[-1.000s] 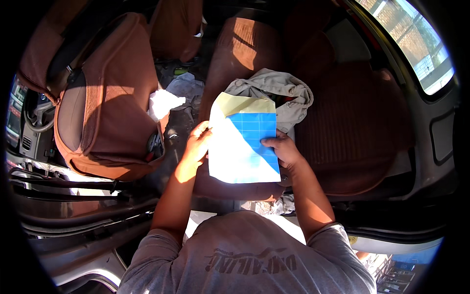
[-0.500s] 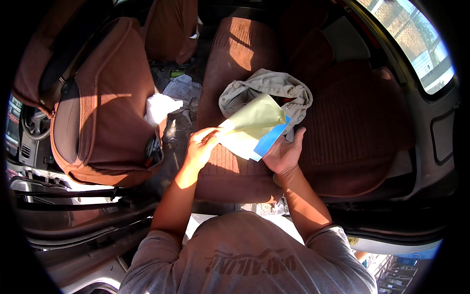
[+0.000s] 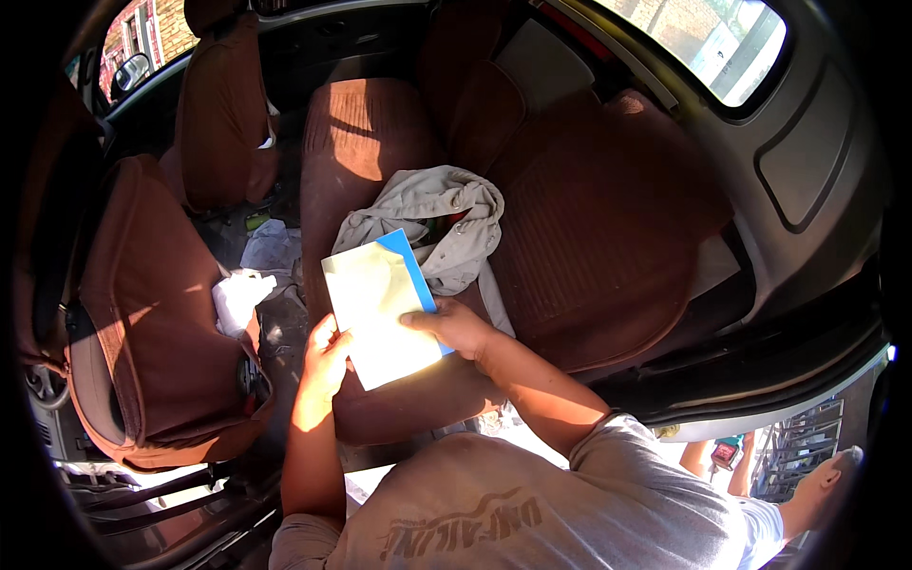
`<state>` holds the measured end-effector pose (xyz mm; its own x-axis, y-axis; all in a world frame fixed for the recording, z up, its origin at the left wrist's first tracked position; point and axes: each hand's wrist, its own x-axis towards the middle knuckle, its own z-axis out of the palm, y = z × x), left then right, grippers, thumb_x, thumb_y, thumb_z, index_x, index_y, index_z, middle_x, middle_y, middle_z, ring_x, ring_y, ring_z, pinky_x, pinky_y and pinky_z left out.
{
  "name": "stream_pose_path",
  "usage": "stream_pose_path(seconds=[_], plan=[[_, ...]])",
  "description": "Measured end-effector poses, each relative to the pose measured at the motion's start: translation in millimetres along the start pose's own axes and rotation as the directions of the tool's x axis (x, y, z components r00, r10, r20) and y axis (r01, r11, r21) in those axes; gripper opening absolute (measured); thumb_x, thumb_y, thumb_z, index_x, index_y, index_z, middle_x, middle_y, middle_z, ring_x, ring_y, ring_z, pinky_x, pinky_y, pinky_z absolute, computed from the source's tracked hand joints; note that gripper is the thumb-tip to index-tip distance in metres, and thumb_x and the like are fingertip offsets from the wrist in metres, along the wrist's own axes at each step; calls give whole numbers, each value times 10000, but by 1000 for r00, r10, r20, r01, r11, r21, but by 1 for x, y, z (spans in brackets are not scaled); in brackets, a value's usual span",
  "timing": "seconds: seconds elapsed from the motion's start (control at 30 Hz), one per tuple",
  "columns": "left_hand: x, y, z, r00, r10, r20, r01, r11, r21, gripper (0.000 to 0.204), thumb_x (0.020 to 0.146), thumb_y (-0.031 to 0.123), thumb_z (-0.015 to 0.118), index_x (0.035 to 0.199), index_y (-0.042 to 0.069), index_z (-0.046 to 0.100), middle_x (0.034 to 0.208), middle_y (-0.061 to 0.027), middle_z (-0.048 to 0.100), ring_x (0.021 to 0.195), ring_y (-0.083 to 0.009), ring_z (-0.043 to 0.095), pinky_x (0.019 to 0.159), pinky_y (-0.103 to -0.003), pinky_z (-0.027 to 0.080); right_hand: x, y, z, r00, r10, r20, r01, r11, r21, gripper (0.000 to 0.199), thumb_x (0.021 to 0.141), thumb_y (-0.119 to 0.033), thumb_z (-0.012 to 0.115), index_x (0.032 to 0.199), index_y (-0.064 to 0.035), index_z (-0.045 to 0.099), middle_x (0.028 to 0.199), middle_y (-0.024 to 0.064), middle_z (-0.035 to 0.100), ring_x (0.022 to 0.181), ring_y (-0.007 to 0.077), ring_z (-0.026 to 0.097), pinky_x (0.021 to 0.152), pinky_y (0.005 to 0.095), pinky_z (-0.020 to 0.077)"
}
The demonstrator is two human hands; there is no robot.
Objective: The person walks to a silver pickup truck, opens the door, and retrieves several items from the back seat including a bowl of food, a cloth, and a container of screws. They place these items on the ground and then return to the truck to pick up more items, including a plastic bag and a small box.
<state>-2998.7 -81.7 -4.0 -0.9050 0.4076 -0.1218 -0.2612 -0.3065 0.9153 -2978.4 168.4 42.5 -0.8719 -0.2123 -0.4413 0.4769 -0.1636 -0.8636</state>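
Note:
A pale yellow sheet backed by a blue cover (image 3: pixel 366 285), perhaps a thin booklet, lies flat between my hands in bright sun. My left hand (image 3: pixel 326 361) pinches its lower left edge. On the right side my right hand (image 3: pixel 454 328) grips it, thumb on top and fingers behind. Blue shows along the right edge and the upper right corner. Just beyond it a crumpled beige cloth garment (image 3: pixel 470 204) with buttons or snaps rests on the brown bench seat (image 3: pixel 356 119). Something dark and red shows inside the garment's folds.
Brown-covered front seats (image 3: pixel 157 304) stand to the left. White crumpled plastic (image 3: pixel 239 299) and a greyish bag (image 3: pixel 273 247) lie in the footwell. The seat backrest (image 3: pixel 608 209) rises at right. Outside, at lower right, another person (image 3: pixel 817 494) appears near a handheld device (image 3: pixel 727 453).
The curled yellow sheet now lies flat over the blue cover. My right thumb has moved onto it from an open palm. The view has turned, and another person has come into sight.

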Motion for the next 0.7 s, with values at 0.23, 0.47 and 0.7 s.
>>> stream_pose_path(seconds=[0.23, 0.47, 0.7], plan=[[2, 31, 16, 673, 645, 362, -692, 377, 615, 218, 936, 50, 595, 1146, -12, 601, 1057, -154, 670, 1066, -259, 656, 910, -367, 539, 5, -8, -3, 993, 98, 59, -110, 959, 260, 313, 922, -84, 592, 1232, -41, 578, 973, 112, 683, 667, 192, 639, 496, 334, 495], [6, -24, -6, 999, 49, 17, -19, 653, -757, 122, 946, 116, 532, 920, 16, 598, 906, -94, 634, 820, -229, 639, 752, -389, 551, 24, 37, -5, 887, -333, 320, -118, 505, 855, 542, 844, -356, 573, 1266, -19, 532, 1077, 119, 663, 971, 285, 642, 826, 435, 507], [-12, 2, 1, 913, 345, -219, -276, 916, 293, 175, 890, -30, 586, 1055, 5, 633, 836, -8, 617, 721, -58, 577, 630, -242, 477, 26, 12, 68, 977, -203, -67, 195, 975, -105, 347, 914, -217, 675, 1207, -38, 622, 1086, 91, 677, 946, 179, 637, 796, 339, 516]])
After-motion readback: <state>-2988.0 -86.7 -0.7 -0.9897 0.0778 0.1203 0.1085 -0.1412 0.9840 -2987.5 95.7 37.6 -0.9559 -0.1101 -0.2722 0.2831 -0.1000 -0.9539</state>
